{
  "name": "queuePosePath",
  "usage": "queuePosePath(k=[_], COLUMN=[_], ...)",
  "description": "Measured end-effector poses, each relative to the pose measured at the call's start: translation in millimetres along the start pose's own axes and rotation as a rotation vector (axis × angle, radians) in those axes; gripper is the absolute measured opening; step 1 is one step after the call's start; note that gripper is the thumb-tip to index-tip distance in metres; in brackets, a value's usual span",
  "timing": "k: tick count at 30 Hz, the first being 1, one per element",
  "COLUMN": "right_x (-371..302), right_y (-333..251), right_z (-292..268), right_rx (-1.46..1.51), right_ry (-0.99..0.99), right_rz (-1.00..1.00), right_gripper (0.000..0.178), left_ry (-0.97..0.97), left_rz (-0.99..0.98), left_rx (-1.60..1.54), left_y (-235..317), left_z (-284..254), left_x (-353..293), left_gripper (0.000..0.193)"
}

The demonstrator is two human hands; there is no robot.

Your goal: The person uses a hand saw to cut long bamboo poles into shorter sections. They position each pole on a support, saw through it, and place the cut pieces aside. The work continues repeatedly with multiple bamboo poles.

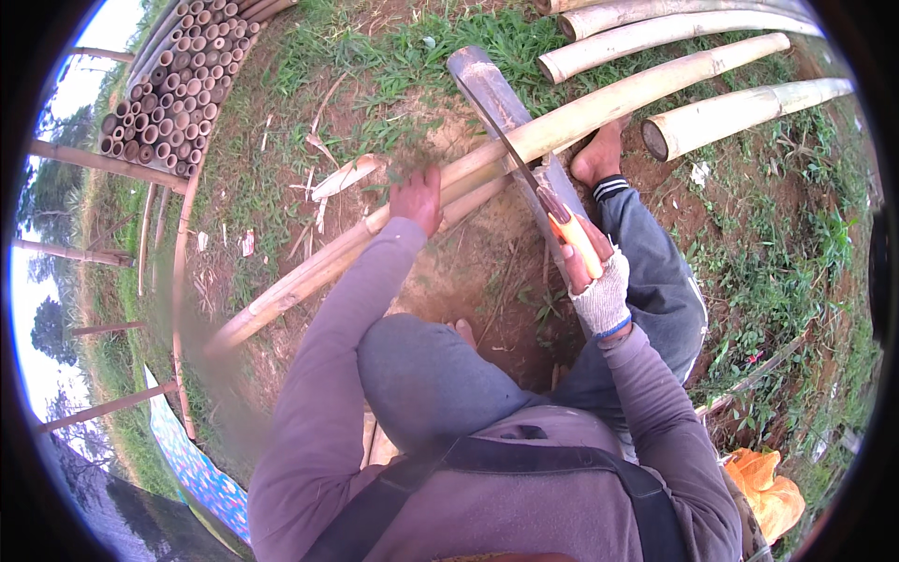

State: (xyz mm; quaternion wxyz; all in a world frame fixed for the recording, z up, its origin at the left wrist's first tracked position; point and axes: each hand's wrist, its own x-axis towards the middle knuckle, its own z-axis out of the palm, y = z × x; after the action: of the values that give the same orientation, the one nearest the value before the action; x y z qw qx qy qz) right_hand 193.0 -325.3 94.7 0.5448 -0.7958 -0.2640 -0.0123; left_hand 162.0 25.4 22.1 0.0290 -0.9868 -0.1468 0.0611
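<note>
A long pale bamboo pole lies slantwise in front of me, across a grey plank. My left hand, bare, is closed over the pole left of the plank. A second bamboo length runs close along its near side. My right hand, in a pale fingerless knit glove, grips the orange handle of a hand saw. The saw's long dark blade shows nearly edge-on, crossing the pole above the plank. Its teeth cannot be made out, nor how deep it sits in the bamboo.
Several more bamboo poles lie on the grass at the upper right. Stacked bamboo tubes show their round ends behind a rail at the upper left. My bare foot is beside the plank. An orange bag lies at the lower right.
</note>
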Motion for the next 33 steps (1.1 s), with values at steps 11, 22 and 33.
queuePosePath(k=[11, 22, 33], right_x=[-0.3, -55.8, 11.3], right_y=[22.8, 15.0, 29.1], right_z=[15.7, -17.4, 37.5], right_rx=[0.001, 0.062, 0.144], right_ry=[0.06, -0.004, 0.069], right_rz=[-0.087, 0.004, -0.017], right_gripper=[0.037, 0.037, 0.04], left_ry=[-0.033, -0.073, 0.277], left_rz=[-0.009, -0.03, 0.205], left_rx=[-0.012, 0.003, -0.232], left_y=[-3.1, -3.0, -16.8], left_z=[2.6, 2.9, 2.6], left_x=[-0.3, -1.1, -49.3], left_gripper=[0.091, 0.096, 0.052])
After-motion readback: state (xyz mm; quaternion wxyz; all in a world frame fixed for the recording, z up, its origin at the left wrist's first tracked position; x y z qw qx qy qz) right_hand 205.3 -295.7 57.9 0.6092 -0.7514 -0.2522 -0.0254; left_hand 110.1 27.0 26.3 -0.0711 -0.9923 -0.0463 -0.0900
